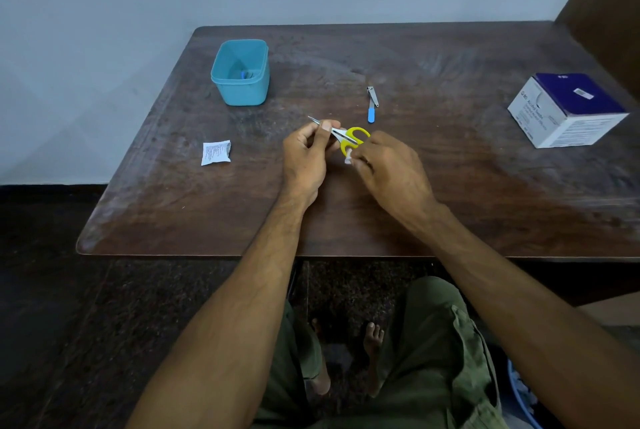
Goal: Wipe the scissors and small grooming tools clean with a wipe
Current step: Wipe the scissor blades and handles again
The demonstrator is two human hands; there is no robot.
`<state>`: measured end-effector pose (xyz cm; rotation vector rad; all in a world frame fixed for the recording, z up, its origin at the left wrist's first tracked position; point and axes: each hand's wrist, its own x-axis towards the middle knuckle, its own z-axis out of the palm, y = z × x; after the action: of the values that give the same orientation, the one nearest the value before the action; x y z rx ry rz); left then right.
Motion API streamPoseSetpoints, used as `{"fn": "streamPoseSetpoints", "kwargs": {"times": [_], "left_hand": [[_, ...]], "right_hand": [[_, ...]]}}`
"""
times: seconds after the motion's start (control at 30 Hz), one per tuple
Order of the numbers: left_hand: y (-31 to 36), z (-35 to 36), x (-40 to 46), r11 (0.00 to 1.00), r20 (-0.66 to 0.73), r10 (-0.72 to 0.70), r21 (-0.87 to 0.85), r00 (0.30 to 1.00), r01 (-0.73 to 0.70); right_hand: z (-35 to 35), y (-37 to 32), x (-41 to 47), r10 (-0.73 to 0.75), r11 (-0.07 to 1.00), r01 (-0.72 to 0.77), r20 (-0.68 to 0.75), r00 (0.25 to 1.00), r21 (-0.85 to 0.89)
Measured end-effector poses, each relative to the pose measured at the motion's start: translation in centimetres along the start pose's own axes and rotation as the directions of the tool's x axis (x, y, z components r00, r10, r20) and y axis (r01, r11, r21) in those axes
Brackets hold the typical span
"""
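Together, we had both hands over the middle of the dark brown wooden table (450, 186). Our left hand (306, 158) pinched the closed steel blades of the small yellow-handled scissors (349, 138) between thumb and curled fingers, the tip poking out toward the far left. Our right hand (388, 169) was curled around a small white wad of wipe (348, 158), pressed against the lower yellow loop.

We judged the scissors light and rigid, with slick metal blades and a sharp point, so holding them by the flat of the shut blades, away from the tip, seemed the safest purchase while the handles were rubbed. The wipe looked soft and limp, likely to bunch up.

Just beyond our hands lay a metal nail clipper with a blue-tipped file (372, 105), apart from them. Farther left stood an open teal plastic tub (223, 80) holding something small and blue that we could not identify. A torn white sachet (215, 152) lay well to the left, and a white-and-purple cardboard box (568, 110) sat near the right edge. The near edge of the table was well apart from our hands, leaving room to move.
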<state>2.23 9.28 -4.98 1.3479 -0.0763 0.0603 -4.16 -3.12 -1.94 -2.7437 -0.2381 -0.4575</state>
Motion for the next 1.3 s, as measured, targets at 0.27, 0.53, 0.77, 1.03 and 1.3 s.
{"fn": "streamPoseSetpoints", "kwargs": {"times": [0.27, 0.53, 0.77, 1.03, 1.3], "left_hand": [[-0.1, 0.1, 0.1, 1.000, 0.024, 0.000, 0.002, 1.000, 0.000], [-0.1, 0.1, 0.0, 1.000, 0.026, -0.007, 0.000, 1.000, 0.007], [-0.1, 0.1, 0.1, 1.000, 0.044, 0.007, 0.022, 0.999, -0.008], [0.2, 0.1, -0.1, 1.000, 0.040, 0.000, 0.021, 0.999, -0.001], [0.3, 0.1, 0.0, 1.000, 0.048, -0.014, 0.004, 0.999, 0.014]], "right_hand": [[-1.5, 0.5, 1.1, 0.069, 0.992, -0.052, -0.156, 0.985, 0.111], [-1.3, 1.6, 1.9, 0.112, 0.993, -0.113, -0.028, 0.993, -0.035], [-1.4, 1.7, 2.0, 0.091, 0.993, -0.085, -0.074, 0.993, 0.082], [-1.2, 2.8, 1.9, 0.235, 0.961, -0.224, -0.053, 0.971, 0.162], [-0.7, 2.0, 1.9, 0.516, 0.446, -0.446, 0.184, 0.837, 0.776]]}}
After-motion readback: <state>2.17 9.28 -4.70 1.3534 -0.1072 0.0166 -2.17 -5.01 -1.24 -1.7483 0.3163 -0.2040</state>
